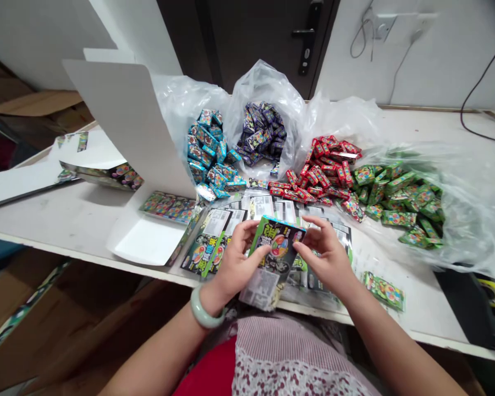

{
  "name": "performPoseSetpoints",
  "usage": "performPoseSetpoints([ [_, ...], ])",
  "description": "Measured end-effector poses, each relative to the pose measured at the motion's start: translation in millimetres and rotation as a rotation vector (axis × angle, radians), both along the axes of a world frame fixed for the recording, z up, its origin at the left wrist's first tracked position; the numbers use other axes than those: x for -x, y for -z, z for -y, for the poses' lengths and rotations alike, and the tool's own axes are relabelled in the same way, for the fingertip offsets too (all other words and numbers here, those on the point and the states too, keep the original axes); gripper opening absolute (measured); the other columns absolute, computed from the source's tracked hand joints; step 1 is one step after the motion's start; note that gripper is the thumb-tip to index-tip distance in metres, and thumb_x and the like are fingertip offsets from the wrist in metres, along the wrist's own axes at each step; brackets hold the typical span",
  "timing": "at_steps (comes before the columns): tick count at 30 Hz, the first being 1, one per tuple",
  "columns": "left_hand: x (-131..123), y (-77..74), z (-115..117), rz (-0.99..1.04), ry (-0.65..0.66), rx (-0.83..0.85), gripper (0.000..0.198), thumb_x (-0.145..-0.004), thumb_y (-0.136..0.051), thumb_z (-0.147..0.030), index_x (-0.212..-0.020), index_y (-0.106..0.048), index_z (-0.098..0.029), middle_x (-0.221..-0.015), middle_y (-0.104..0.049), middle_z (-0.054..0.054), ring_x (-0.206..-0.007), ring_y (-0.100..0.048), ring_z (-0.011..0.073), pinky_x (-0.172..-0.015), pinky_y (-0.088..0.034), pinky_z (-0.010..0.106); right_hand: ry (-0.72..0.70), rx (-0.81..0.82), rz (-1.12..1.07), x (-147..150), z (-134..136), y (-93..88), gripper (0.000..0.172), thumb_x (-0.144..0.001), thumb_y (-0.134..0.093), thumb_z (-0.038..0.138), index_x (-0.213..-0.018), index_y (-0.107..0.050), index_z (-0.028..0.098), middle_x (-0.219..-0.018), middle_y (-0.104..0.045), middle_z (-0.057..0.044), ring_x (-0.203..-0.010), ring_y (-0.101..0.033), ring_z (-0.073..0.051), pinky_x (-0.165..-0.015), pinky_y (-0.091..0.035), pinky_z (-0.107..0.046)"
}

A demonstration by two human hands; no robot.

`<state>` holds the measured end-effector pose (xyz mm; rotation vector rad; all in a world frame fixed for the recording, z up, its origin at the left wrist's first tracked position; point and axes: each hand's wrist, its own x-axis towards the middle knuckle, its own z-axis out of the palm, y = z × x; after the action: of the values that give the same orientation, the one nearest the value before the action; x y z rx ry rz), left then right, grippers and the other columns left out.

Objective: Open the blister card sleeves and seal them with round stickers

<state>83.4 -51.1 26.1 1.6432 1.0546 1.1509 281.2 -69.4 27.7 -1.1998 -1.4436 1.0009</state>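
My left hand [241, 261], with a pale green bangle at the wrist, grips a black printed candy packet [278, 250] by its left side, thumb on the front. The packet is tilted, and a strip of blue shows along its top edge. My right hand [324, 253] pinches the packet's upper right edge between thumb and fingers. Beneath both hands, several flat black packets [212, 242] with green edges lie overlapping on the table. A small green candy box [383, 290] rests right of my right forearm.
Clear plastic bags hold small blue boxes [208, 151], purple boxes [264, 132], red boxes [322, 170] and green boxes [408, 198] along the back. A white carton [148, 239] with its lid raised stands at left. A black object [466, 302] sits at the table's right edge.
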Motion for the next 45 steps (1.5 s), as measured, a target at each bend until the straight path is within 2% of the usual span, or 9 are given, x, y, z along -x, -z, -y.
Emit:
performPoseSetpoints([
  [4, -5, 21.2, 20, 0.166, -0.035, 0.206, 0.062, -0.084, -0.065, -0.023, -0.137, -0.035, -0.029, -0.123, -0.059, 0.007, -0.109, -0.061, 0.0200, -0.097, -0.049, 0.037, 0.187, 0.050, -0.175, 11, 14, 27.9, 0.043, -0.082, -0.066, 0.030, -0.119, -0.045, 0.028, -0.091, -0.066, -0.002, -0.081, -0.065, -0.017, -0.074, -0.054, -0.033],
  [9, 5, 36.3, 35, 0.190, 0.048, 0.283, 0.063, -0.084, -0.065, -0.023, -0.139, -0.035, -0.030, -0.133, -0.054, 0.008, -0.119, -0.056, 0.0211, -0.098, -0.049, 0.036, 0.159, 0.004, -0.031, 15, 30, 43.6, 0.028, -0.088, -0.059, 0.028, -0.116, -0.055, 0.026, -0.098, -0.064, -0.004, -0.083, -0.062, -0.016, -0.074, -0.051, -0.032],
  [13, 13, 30.2, 29, 0.142, 0.135, 0.213, 0.051, -0.083, -0.067, -0.023, -0.129, -0.045, -0.028, -0.117, -0.063, 0.006, -0.102, -0.064, 0.0174, -0.087, -0.053, 0.030, -0.025, -0.071, 0.117, 4, 23, 30.2, 0.010, -0.092, -0.053, 0.025, -0.101, -0.057, 0.025, -0.086, -0.060, -0.001, -0.075, -0.058, -0.014, -0.068, -0.048, -0.029],
  [17, 9, 14.1, 16, 0.134, -0.024, 0.036, 0.007, -0.090, -0.058, -0.025, -0.090, -0.062, -0.019, -0.106, -0.066, 0.006, -0.102, -0.062, 0.0169, -0.089, -0.050, 0.029, -0.103, 0.005, -0.021, -1, 8, 13.2, 0.006, -0.089, -0.057, 0.027, -0.085, -0.057, 0.023, -0.093, -0.060, -0.003, -0.089, -0.059, -0.017, -0.071, -0.048, -0.030],
  [22, 9, 4.8, 10, 0.252, -0.022, 0.130, 0.018, -0.087, -0.062, -0.022, -0.105, -0.061, -0.021, -0.091, -0.070, 0.003, -0.088, -0.066, 0.0143, -0.080, -0.053, 0.027, -0.148, 0.112, -0.099, 1, 6, -0.4, 0.021, -0.085, -0.062, 0.026, -0.106, -0.058, 0.028, -0.092, -0.061, -0.002, -0.083, -0.060, -0.016, -0.061, -0.050, -0.028],
  [27, 15, 1.0, 11, 0.152, 0.049, 0.076, 0.008, -0.081, -0.068, -0.022, -0.087, -0.067, -0.018, -0.090, -0.067, 0.005, -0.087, -0.063, 0.0156, -0.078, -0.051, 0.027, -0.187, 0.022, 0.072, 8, 9, -12.1, 0.006, -0.083, -0.064, 0.026, -0.084, -0.060, 0.022, -0.097, -0.060, -0.005, -0.092, -0.059, -0.018, -0.069, -0.050, -0.030],
  [32, 12, -14.7, 1, 0.174, 0.032, 0.247, 0.008, -0.073, -0.069, -0.020, -0.076, -0.063, -0.016, -0.076, -0.064, 0.002, -0.071, -0.059, 0.0125, -0.065, -0.047, 0.024, -0.191, 0.285, -0.050, 19, -5, -17.1, 0.013, -0.077, -0.066, 0.031, -0.082, -0.059, 0.020, -0.076, -0.060, 0.000, -0.059, -0.055, -0.012, -0.052, -0.046, -0.027],
  [35, 13, -19.8, -5, 0.145, 0.055, 0.293, 0.008, -0.072, -0.068, -0.020, -0.073, -0.062, -0.016, -0.075, -0.063, 0.002, -0.069, -0.057, 0.0120, -0.064, -0.046, 0.024, -0.216, 0.336, -0.086, 22, -12, -19.8, 0.012, -0.076, -0.066, 0.030, -0.076, -0.058, 0.020, -0.069, -0.060, 0.001, -0.056, -0.054, -0.011, -0.050, -0.046, -0.025],
  [45, 41, -16.6, -2, 0.177, 0.297, 0.202, 0.012, -0.085, -0.064, -0.026, -0.078, -0.066, -0.017, -0.086, -0.066, 0.007, -0.082, -0.062, 0.0168, -0.075, -0.049, 0.031, -0.363, -0.045, 0.244, 16, 0, -26.5, 0.009, -0.091, -0.057, 0.026, -0.083, -0.061, 0.023, -0.088, -0.063, -0.003, -0.085, -0.060, -0.017, -0.075, -0.048, -0.034],
])
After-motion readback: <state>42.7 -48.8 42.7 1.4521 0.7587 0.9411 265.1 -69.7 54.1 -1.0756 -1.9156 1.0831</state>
